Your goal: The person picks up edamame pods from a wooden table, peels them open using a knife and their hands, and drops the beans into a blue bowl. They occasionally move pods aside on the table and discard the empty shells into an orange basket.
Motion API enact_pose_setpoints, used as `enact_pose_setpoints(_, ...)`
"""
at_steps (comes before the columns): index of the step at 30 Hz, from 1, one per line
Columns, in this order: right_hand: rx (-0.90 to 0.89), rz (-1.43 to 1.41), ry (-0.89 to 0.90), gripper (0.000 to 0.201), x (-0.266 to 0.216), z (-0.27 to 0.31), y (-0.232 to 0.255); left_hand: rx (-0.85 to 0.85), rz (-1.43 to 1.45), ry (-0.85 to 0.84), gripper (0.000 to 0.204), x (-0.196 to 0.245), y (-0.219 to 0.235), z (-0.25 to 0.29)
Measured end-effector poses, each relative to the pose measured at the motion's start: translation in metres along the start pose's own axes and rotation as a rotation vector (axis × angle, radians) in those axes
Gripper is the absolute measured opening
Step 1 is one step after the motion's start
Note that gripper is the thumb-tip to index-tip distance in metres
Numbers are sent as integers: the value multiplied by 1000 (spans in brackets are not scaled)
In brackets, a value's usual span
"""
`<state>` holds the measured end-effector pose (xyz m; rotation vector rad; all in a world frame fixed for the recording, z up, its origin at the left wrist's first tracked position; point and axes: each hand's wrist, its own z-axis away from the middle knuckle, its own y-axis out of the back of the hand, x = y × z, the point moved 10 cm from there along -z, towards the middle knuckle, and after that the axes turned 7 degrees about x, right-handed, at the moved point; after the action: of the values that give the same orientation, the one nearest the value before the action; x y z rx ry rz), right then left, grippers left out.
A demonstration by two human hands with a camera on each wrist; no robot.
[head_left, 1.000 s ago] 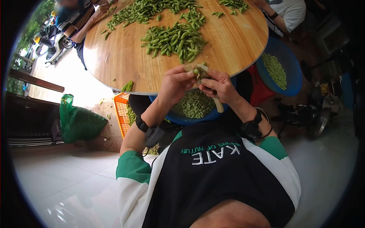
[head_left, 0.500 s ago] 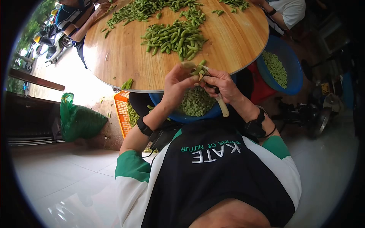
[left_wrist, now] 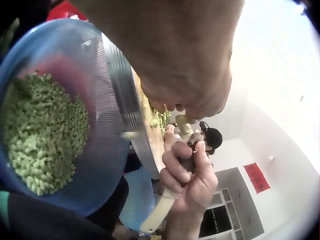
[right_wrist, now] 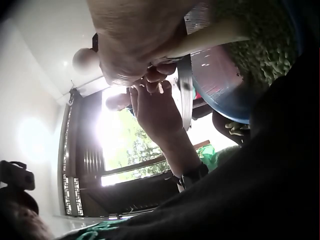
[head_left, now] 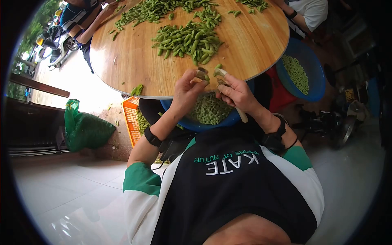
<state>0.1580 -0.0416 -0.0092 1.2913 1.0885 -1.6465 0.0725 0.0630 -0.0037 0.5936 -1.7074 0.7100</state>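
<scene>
My left hand (head_left: 187, 92) pinches a green soybean pod (head_left: 206, 78) between thumb and forefinger, at the table's near edge. Just across a small gap, my right hand (head_left: 237, 94) grips a tool with a pale handle (left_wrist: 159, 212); its working end is hidden in the fingers. Pale wrapping (head_left: 221, 72) covers the right forefinger, and a green pod (head_left: 219, 66) shows past that fingertip. Below both hands stands a blue basin (left_wrist: 111, 170) holding shelled beans (left_wrist: 45, 135). A blurred pale bean (left_wrist: 131, 135) hangs in the air beside the basin.
Heaped pods (head_left: 188, 38) lie on the round wooden table (head_left: 134, 61). A second blue basin (head_left: 316, 81) of beans stands right, an orange crate (head_left: 130, 116) with pods left, near a green sack (head_left: 85, 130). Other people's arms (head_left: 300, 18) reach in at the far side.
A second ago the hands met over pods; now they have drawn slightly apart, the left holding a pod. The pale handle has swung a little to the right.
</scene>
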Motion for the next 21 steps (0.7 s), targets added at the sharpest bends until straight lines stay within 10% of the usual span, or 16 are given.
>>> enact_pose_setpoints(4,-65,-26,-29,47,-1,-3,-5,-57,50,238,10,-13,-5,7)
enact_pose_setpoints(21,-89,-86,36,37,4,-5,-7,-51,269,340,9,-27,-5,8)
